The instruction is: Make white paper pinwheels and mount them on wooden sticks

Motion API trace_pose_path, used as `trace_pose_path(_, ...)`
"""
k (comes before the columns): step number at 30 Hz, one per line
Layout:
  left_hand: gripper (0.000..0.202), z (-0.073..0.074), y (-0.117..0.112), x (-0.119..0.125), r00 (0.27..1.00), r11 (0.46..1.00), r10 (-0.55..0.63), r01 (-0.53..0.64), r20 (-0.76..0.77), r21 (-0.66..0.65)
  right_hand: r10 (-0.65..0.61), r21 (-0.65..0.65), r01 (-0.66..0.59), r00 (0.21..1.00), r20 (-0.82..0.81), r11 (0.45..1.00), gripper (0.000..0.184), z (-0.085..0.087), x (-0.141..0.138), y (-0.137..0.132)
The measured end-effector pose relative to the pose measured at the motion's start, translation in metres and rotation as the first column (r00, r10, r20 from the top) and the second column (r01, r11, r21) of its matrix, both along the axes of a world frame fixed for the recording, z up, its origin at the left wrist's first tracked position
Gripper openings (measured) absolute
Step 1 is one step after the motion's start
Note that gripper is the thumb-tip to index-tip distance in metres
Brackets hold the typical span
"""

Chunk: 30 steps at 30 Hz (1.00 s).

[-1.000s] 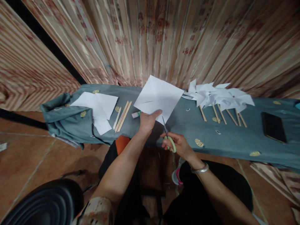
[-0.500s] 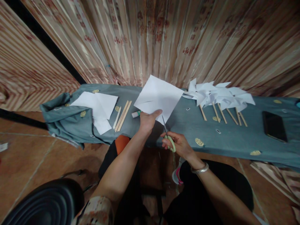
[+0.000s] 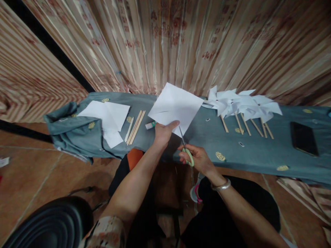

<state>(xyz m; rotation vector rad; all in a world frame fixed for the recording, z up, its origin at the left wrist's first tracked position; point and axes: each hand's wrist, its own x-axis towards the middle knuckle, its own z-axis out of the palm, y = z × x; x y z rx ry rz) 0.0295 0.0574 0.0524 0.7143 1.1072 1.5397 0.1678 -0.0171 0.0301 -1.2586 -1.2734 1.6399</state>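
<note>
My left hand (image 3: pixel 162 132) pinches the near corner of a white square sheet of paper (image 3: pixel 176 106), holding it up over the cloth-covered bench (image 3: pixel 207 141). The sheet shows cuts running in from its corners. My right hand (image 3: pixel 198 159) grips green-handled scissors (image 3: pixel 186 150), their blades pointing up at the sheet's lower right edge.
More white sheets (image 3: pixel 108 119), wooden sticks (image 3: pixel 136 127) and a glue stick (image 3: pixel 150 126) lie on the bench to the left. Several finished paper pinwheels (image 3: pixel 240 105) on sticks lie to the right, beside a black phone (image 3: pixel 303 138). A dark round stool (image 3: pixel 51 224) stands at lower left. Curtains hang behind.
The scissors and my right hand have crept slightly up toward the sheet; otherwise hardly anything has moved.
</note>
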Motion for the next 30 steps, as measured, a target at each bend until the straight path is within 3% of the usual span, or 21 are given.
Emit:
trace_pose_path(10,0.021,0.0001,0.0001,-0.0036,1.000,1.000,-0.015,0.016,0.019,-0.020,0.008,-0.003,-0.008,1.000,0.000,1.000,0.042,0.0022,0.0025,0.0009)
trace_pose_path(19,0.017,0.0005,-0.0030,-0.0002,0.999,0.996,-0.041,0.038,-0.031,-0.087,-0.012,0.045,0.011,1.000,0.011,0.999,0.046,0.0003,0.0038,0.0028)
trace_pose_path(30,0.022,-0.0016,-0.0030,0.0004,0.999,0.996,-0.041,0.040,-0.018,-0.077,-0.032,0.033,0.032,0.999,0.012,0.999,0.045,0.0009,0.0037,0.0034)
